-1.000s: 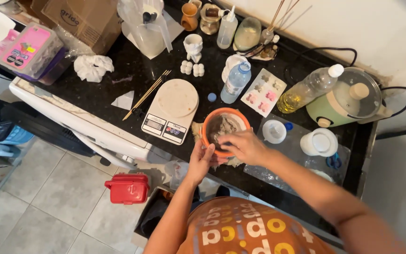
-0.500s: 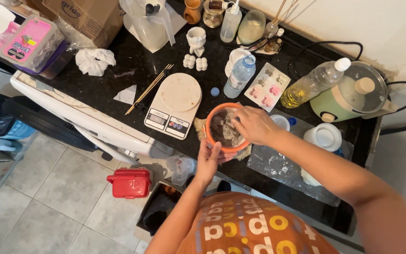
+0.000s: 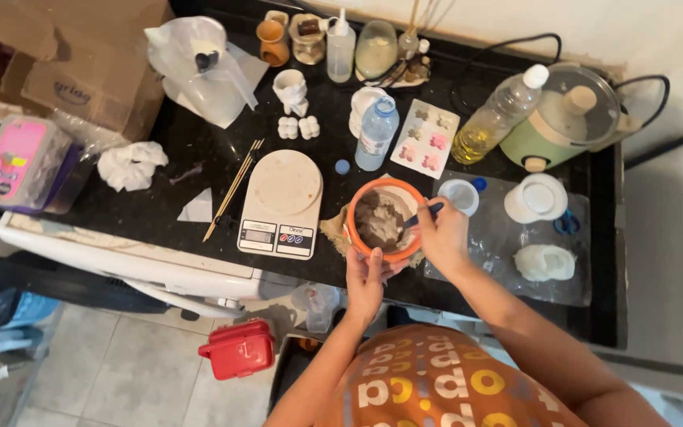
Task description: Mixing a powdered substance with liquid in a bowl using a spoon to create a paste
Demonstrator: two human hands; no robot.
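Black stone forms the surface (image 3: 199, 170), crowded with craft things and seen from straight above, with grey floor tiles and a red box (image 3: 237, 349) below its near edge. An orange bowl (image 3: 355, 224) of grey paste sits near that front edge, just right of a white kitchen scale (image 3: 282, 204). The left hand (image 3: 365, 278) cups the bowl's near rim from below, its fingers curled against the orange wall. The right hand (image 3: 442, 235) rests at the bowl's right rim with its fingers closed on a dark-handled stirring tool (image 3: 423, 215), whose tip dips into the paste.

Half a second ago the right hand lay across the top of the bowl, covering much of the paste; now it has drawn to the right side, and the grey mix shows openly. The left hand has moved from the bowl's left side to its near edge. The bowl itself has stayed beside the scale.

Behind the bowl stand a clear water bottle (image 3: 375, 134) with a blue cap, a white mould tray (image 3: 425, 138) with pink pieces and a bottle of yellow oil (image 3: 497, 117). A green cooker (image 3: 571, 115) stands at the far right, and thin wooden sticks (image 3: 233, 190) lie left of the scale.
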